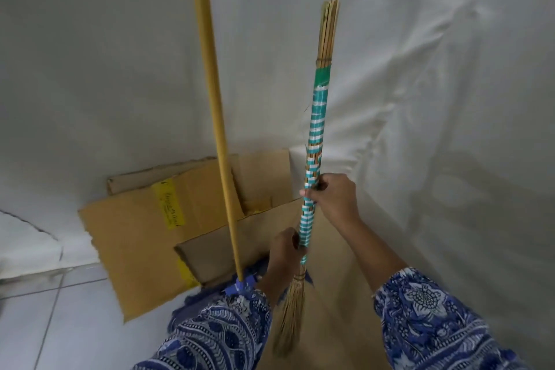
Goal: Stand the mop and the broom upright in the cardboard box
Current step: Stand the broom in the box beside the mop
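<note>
The broom (315, 135) has a stick handle wrapped in teal and white tape and straw bristles at the bottom. It is held nearly upright, bristles down, over the cardboard box (135, 234). My right hand (332, 198) grips the wrapped handle at mid-height. My left hand (283, 252) grips it lower, just above the bristles. The mop (213, 105) stands beside it on the left, its long yellow pole leaning against the white wall, its blue head (243, 284) low at the box, partly hidden by my left sleeve.
The box sits in a corner between two walls draped in white sheeting (435, 84). Its flaps (264, 177) are open and spread toward the wall. Pale floor tiles (60, 324) lie at the lower left.
</note>
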{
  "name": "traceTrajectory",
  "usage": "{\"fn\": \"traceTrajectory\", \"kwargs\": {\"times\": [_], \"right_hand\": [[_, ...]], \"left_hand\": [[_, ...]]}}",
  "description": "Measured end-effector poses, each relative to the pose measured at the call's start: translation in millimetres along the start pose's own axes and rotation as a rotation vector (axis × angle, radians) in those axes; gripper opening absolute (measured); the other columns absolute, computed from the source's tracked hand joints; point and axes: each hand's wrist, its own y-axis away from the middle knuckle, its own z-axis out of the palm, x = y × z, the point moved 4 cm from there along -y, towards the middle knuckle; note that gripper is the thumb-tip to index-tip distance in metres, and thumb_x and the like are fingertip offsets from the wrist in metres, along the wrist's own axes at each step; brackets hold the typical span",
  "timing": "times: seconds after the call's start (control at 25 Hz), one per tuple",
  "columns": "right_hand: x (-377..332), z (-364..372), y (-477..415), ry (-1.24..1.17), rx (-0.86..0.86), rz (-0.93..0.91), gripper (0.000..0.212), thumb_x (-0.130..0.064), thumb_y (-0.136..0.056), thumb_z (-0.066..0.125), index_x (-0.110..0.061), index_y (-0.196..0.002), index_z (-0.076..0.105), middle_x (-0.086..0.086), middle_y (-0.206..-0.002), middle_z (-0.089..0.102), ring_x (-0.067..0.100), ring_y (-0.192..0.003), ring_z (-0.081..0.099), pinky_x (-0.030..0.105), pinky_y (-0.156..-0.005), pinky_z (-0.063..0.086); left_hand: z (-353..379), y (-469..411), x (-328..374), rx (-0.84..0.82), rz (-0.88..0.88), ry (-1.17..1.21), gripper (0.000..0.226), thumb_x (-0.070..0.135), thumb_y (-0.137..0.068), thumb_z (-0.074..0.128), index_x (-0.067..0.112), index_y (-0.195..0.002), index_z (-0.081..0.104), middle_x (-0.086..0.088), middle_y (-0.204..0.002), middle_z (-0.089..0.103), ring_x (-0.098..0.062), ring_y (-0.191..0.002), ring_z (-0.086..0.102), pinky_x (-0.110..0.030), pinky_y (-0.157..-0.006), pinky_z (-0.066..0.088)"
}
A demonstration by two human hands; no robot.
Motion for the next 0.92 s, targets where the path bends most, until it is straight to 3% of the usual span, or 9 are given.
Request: {"fn": "traceTrajectory", "kwargs": {"times": [0.12,0.2,0.28,0.4,0.52,0.68,0.8,0.92], "right_hand": [[65.0,18.8,-53.8,0.021,-0.097,-0.012,0.03,-0.014,-0.069,0.077,0.001,-0.094,0.071,0.018,-0.096,0.074,0.01,-0.065,0.058,0.004,-0.048,0.038],[106.8,33.4,-86.5,0.035,-0.148,-0.015,0.03,-0.014,-0.069,0.077,0.001,-0.094,0.071,0.017,-0.097,0.074,0.011,-0.067,0.058,0.007,-0.05,0.039],[142.5,46.1,-114.7,0.04,-0.194,-0.025,0.03,-0.014,-0.07,0.076,0.0,-0.096,0.07,0.016,-0.098,0.074,0.013,-0.072,0.059,0.01,-0.054,0.039],[183.4,61.8,-150.4,0.049,-0.249,-0.034,0.031,-0.015,-0.072,0.074,-0.002,-0.1,0.069,0.013,-0.102,0.073,0.011,-0.077,0.059,0.009,-0.055,0.037],[206.9,69.8,-179.1,0.04,-0.253,-0.054,0.03,-0.015,-0.072,0.074,-0.003,-0.099,0.069,0.013,-0.101,0.073,0.012,-0.077,0.06,0.008,-0.056,0.038],[220.9,77.0,-210.4,0.036,-0.245,-0.07,0.03,-0.014,-0.073,0.073,0.0,-0.099,0.069,0.015,-0.101,0.073,0.013,-0.077,0.059,0.009,-0.056,0.038],[221.5,82.1,-222.1,0.028,-0.27,-0.077,0.03,-0.013,-0.075,0.072,0.0,-0.101,0.068,0.017,-0.104,0.072,0.013,-0.08,0.057,0.009,-0.057,0.037],[218.8,86.5,-226.5,0.015,-0.273,-0.084,0.031,-0.012,-0.075,0.072,0.001,-0.102,0.067,0.018,-0.106,0.071,0.016,-0.081,0.059,0.016,-0.06,0.043]], "left_hand": [[52.5,-51.7,-29.8,0.053,-0.108,-0.001,0.033,0.008,-0.079,0.065,0.024,-0.063,0.04,0.0,-0.076,0.058,-0.015,-0.077,0.05,-0.02,-0.051,0.031],[85.1,-83.5,-48.9,0.076,-0.176,0.01,0.036,0.007,-0.077,0.067,0.025,-0.062,0.039,-0.006,-0.081,0.063,-0.017,-0.077,0.052,-0.024,-0.062,0.037],[114.8,-111.4,-65.1,0.084,-0.238,0.046,0.038,0.005,-0.075,0.068,0.025,-0.06,0.04,0.001,-0.072,0.057,-0.018,-0.078,0.054,-0.027,-0.065,0.038],[144.8,-148.9,-77.9,0.132,-0.289,0.099,0.011,0.001,-0.075,0.067,0.006,-0.077,0.057,-0.013,-0.083,0.066,-0.029,-0.087,0.061,-0.032,-0.069,0.044],[161.3,-181.9,-85.5,0.16,-0.286,0.073,0.022,0.003,-0.077,0.066,-0.004,-0.096,0.059,-0.02,-0.102,0.068,-0.032,-0.096,0.062,-0.032,-0.071,0.043],[174.9,-213.9,-91.2,0.186,-0.252,-0.007,0.021,0.006,-0.078,0.065,-0.002,-0.097,0.06,-0.019,-0.103,0.069,-0.032,-0.095,0.062,-0.027,-0.068,0.039],[177.3,-222.6,-95.4,0.213,-0.27,-0.004,0.021,0.007,-0.078,0.065,-0.001,-0.097,0.061,-0.018,-0.103,0.069,-0.031,-0.094,0.062,-0.03,-0.07,0.044],[173.6,-226.5,-94.9,0.222,-0.28,-0.011,0.022,0.009,-0.078,0.065,0.0,-0.098,0.061,-0.018,-0.105,0.069,-0.031,-0.095,0.062,-0.03,-0.072,0.045]]}}
